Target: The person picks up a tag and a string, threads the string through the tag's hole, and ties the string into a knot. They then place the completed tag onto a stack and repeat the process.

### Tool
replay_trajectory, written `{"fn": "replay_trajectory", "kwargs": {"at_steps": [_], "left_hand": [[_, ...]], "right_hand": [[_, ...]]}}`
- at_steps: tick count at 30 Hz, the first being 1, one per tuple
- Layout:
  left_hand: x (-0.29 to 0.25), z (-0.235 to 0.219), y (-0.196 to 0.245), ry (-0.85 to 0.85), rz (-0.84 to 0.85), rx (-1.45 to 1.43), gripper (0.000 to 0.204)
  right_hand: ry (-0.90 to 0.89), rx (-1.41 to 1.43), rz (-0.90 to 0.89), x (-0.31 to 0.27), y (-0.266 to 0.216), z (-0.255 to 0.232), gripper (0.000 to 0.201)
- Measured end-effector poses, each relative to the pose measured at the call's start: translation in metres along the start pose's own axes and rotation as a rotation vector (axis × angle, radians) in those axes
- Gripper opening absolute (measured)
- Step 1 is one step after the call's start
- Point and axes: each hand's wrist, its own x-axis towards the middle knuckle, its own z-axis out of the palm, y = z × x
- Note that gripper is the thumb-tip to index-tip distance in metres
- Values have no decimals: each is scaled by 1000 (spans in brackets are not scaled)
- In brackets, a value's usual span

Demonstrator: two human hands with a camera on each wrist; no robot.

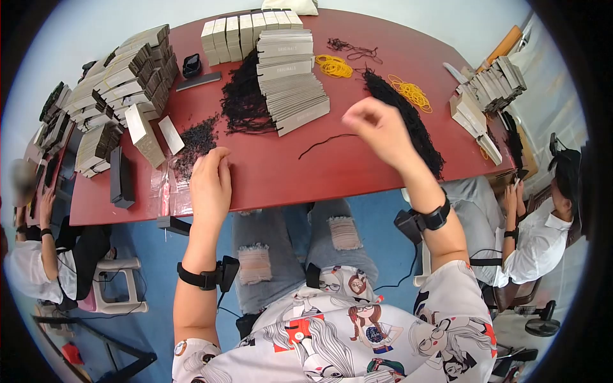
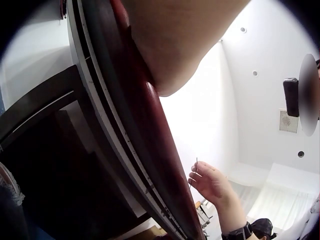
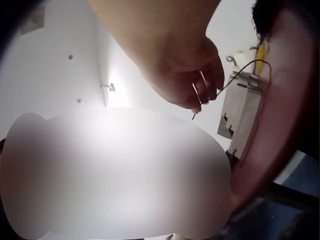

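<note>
My right hand (image 1: 381, 131), raised above the table, pinches a thin black cord (image 1: 321, 142) between thumb and fingers. In the right wrist view the cord (image 3: 233, 78) loops from the fingertips down towards the table, a short end poking out below them. At the table's near edge lies my left hand (image 1: 211, 184), fingers loosely bent beside a heap of small black pieces (image 1: 199, 137); nothing shows in its grip. Its fingers are hidden in the left wrist view. Ahead, between the hands, sits a long stack of grey printed cards (image 1: 297, 96) with black cords (image 1: 242, 96) fanning out leftward.
A long bundle of black cords (image 1: 408, 118) lies right, near yellow rubber bands (image 1: 410, 93). Card stacks (image 1: 128, 76) fill the left side, with a black box (image 1: 121, 177) in front. A clear plastic bag (image 1: 167, 191) lies by the left hand. People sit at both sides.
</note>
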Motion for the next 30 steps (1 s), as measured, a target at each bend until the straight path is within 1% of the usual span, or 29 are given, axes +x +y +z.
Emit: {"fn": "replay_trajectory", "kwargs": {"at_steps": [3, 5, 6, 8, 9, 11, 12, 13, 14, 15, 17, 18, 20, 21, 23, 24, 26, 27, 29, 30], "left_hand": [[0, 0, 0, -15, -15, -2, 14], [0, 0, 0, -15, -22, -7, 14], [-1, -1, 0, -16, -23, -6, 14], [-1, -2, 2, 15, -6, -14, 14], [0, -3, 3, 18, -9, -11, 14], [0, -4, 3, -12, -10, -56, 13], [1, -5, 1, -10, -15, -53, 13], [1, -5, -2, -36, 23, -32, 15], [0, -6, -3, -63, 63, -11, 16], [-1, -6, -3, -64, 63, -10, 16], [0, -6, 0, -64, 97, -52, 17], [-1, -7, 5, -58, 101, -46, 17], [-12, -14, 27, -86, -132, -388, 17], [-16, -21, 38, -151, -202, -488, 16], [-23, -34, 64, -195, -348, -778, 20], [-24, -40, 73, -200, -361, -770, 20], [-26, -51, 83, -127, -256, -870, 25], [-26, -54, 84, -126, -259, -861, 25], [-29, -59, 84, -90, -136, -794, 21], [-31, -59, 82, -72, -124, -756, 15]], "right_hand": [[-186, -86, -119, -7, -5, 29, 8], [-211, -269, -328, -3, 4, 44, 7], [-212, -267, -328, -2, 7, 47, 7], [-285, -319, -364, 1, 11, 52, 7], [-289, -318, -367, 2, 14, 54, 7], [-291, -319, -409, 3, 20, 55, 6], [-296, -317, -412, 3, 23, 57, 6], [-308, -333, -383, 3, 24, 59, 8], [-318, -349, -354, 2, 24, 61, 9], [-317, -348, -354, 0, 23, 62, 9], [-305, -472, -377, -9, 11, 65, 12], [-300, -471, -385, -13, 9, 68, 12], [-263, -86, -271, -23, 3, 76, 9], [-269, -78, -278, -29, -5, 79, 9], [-364, 503, 35, -42, -38, 81, 5], [-410, 611, 17, -48, -50, 83, 5], [-430, 636, 7, -56, -67, 84, 5], [-446, 649, -10, -58, -75, 84, 4], [-452, 682, -1, -61, -86, 87, 4], [-464, 692, 26, -63, -89, 88, 4]]}}
